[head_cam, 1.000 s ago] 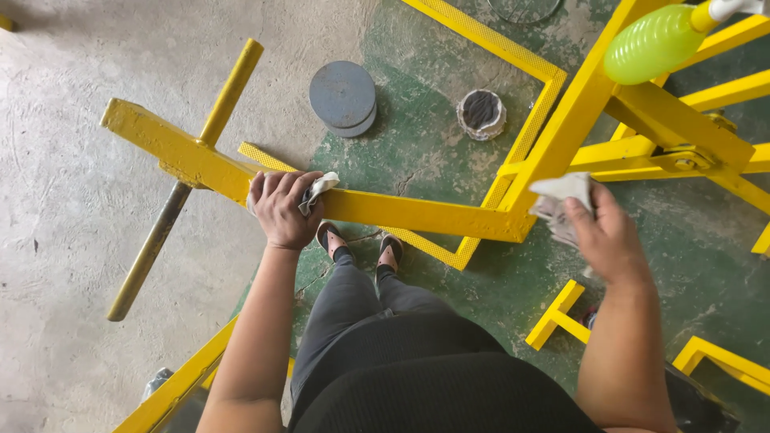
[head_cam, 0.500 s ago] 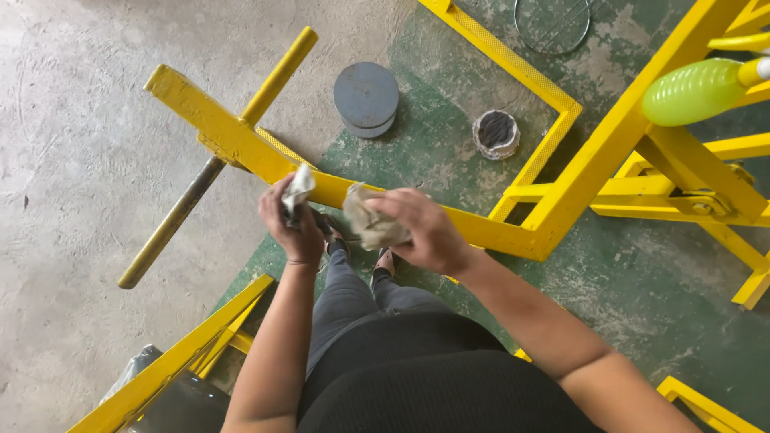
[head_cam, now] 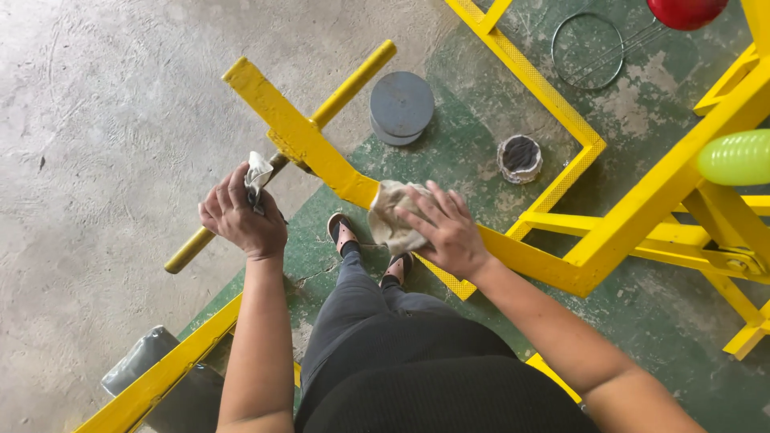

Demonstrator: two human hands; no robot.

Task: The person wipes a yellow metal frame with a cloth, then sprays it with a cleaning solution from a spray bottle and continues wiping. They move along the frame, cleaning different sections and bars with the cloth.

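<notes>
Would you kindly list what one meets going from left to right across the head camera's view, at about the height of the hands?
Left hand gripping a small rag → right hand pressing a beige cloth on the yellow bar → small round tin → green balloon.

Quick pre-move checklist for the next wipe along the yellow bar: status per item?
1. Right hand presses cloth flat on the yellow bar: ok.
2. Left hand grips small rag beside the round handle: ok.
3. Feet under the bar, apart from it: ok.
4. Open tin and grey discs on the floor, off the bar: ok.
5. Bar surface clean or wet: cannot tell.
</notes>
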